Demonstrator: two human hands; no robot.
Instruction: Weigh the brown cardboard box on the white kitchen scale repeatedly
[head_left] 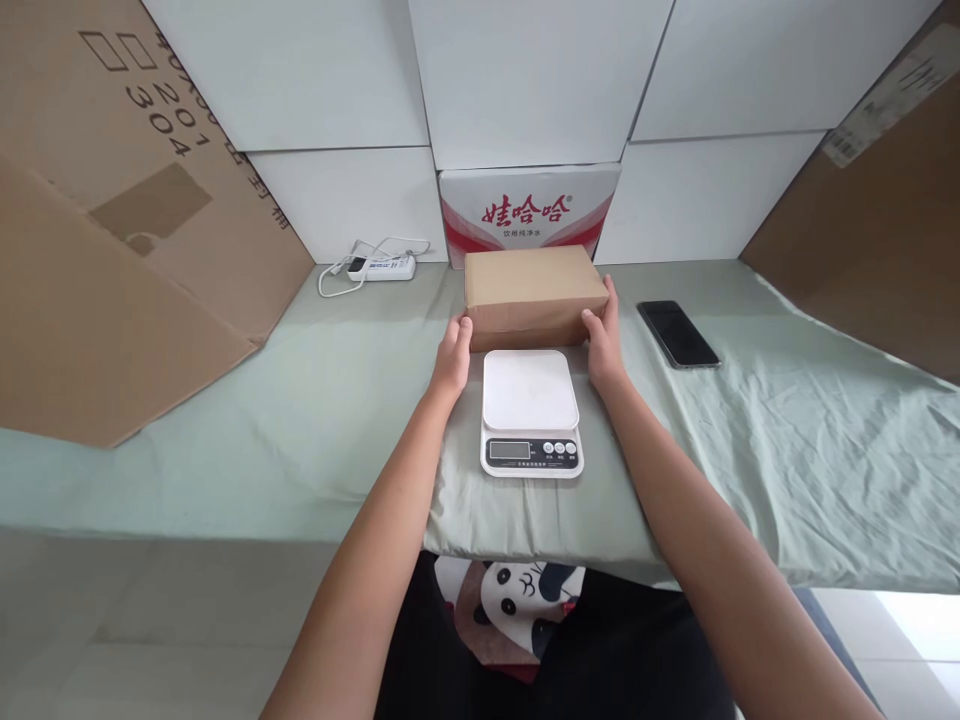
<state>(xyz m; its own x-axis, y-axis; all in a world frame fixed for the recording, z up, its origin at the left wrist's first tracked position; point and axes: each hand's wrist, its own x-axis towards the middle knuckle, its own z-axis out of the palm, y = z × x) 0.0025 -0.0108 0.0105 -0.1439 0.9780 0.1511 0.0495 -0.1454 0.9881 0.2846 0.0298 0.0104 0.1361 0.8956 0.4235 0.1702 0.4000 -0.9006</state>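
Note:
Between my two hands is a closed brown cardboard box (534, 290), at the back of the table just behind a kitchen scale. My left hand (454, 352) grips its left side, thumb at the front corner. On the right side, my right hand (604, 335) holds it with the thumb on the front face and fingers along the end. The white kitchen scale (531, 392) lies in front of the box, its square platform bare and its display blank. Whether the box rests on the cloth or is slightly raised, I cannot tell.
A black phone (679, 334) lies to the right. A white power strip (382, 267) with a cable is at the back left. Large cardboard sheets (112, 260) flank both sides. Behind stands a white and red carton (529, 205). Pale green cloth (315, 420) covers the table.

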